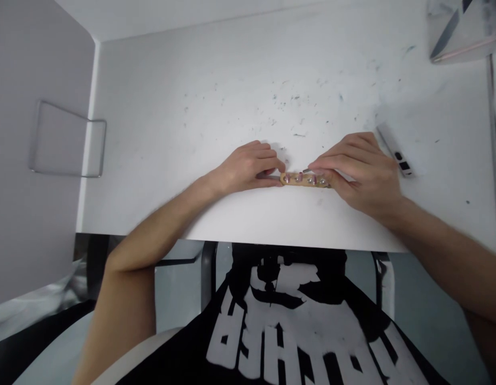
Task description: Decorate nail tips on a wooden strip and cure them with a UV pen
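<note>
Mid-frame, left hand pinches the strip, right hand a thin rod (tip close by); slack grip could let either skid!

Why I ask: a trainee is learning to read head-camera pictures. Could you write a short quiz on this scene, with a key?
1. What does the left hand pinch?
A) a cup
B) one end of the tan strip
C) a cloth
2. True or false: the wire frame touches the left hand.
3. Fill in: the pale, dark-marked block lies nearer to the ____ hand.

Key:
1. B.
2. False; it stands apart, off to the left.
3. Right; the block lies just beside the right hand.
</note>
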The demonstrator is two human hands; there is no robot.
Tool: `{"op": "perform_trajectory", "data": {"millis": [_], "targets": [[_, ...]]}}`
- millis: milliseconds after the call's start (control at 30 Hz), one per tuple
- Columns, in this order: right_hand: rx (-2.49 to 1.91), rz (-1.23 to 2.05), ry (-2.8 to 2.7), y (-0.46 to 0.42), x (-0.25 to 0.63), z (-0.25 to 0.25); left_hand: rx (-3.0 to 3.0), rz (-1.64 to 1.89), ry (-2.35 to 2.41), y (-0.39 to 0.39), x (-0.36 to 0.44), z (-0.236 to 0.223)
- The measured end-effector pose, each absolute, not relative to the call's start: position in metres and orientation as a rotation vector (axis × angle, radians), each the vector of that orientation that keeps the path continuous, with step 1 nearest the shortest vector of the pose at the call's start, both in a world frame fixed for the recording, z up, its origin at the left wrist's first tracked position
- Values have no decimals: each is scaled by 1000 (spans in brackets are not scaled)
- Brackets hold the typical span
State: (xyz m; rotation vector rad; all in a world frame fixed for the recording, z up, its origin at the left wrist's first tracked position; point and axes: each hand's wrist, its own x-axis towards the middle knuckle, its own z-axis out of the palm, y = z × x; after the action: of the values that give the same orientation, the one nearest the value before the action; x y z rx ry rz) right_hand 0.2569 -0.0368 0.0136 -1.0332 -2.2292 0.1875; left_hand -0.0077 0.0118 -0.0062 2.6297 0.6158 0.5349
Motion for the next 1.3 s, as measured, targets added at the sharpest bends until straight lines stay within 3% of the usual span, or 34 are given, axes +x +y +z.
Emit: {"op": "perform_trajectory", "data": {"millis": [1300], "targets": [[-880,124,-2251,-39,254,14,2610,540,609,12,-9,-8]]}}
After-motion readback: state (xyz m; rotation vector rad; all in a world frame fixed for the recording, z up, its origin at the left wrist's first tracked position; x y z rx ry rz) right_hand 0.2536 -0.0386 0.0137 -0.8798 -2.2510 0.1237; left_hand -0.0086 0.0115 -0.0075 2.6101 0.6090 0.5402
